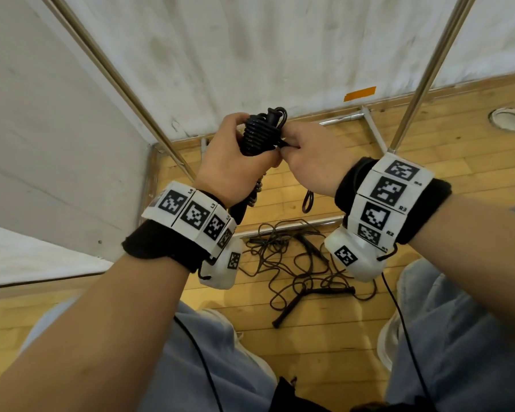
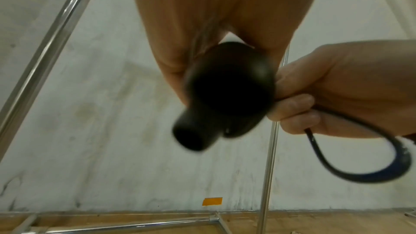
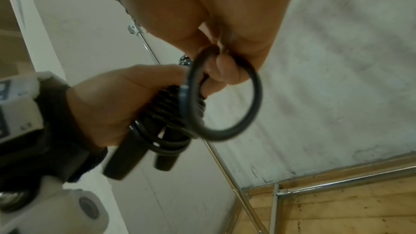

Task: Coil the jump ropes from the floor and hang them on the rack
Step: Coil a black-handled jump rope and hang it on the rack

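Note:
My left hand point(image 1: 235, 150) grips a black jump rope bundle point(image 1: 257, 135), its cord wound tightly round the two handles point(image 3: 126, 156). My right hand point(image 1: 306, 156) pinches a loose loop of the same cord point(image 3: 225, 95) right beside the bundle. The loop point(image 2: 364, 163) curls out below the right fingers point(image 2: 294, 111). Both hands are at chest height between the chrome uprights of the rack point(image 1: 422, 72). More black jump ropes point(image 1: 295, 263) lie tangled on the wooden floor below, with handles point(image 1: 286, 313) sticking out.
The rack's left pole point(image 1: 125, 84) and low base bars point(image 1: 292, 228) frame the floor area. A white wall point(image 1: 250, 40) stands behind, with an orange tape strip point(image 1: 359, 93). A round floor fitting point(image 1: 509, 118) sits at the right. My legs in light trousers point(image 1: 458, 337) flank the tangle.

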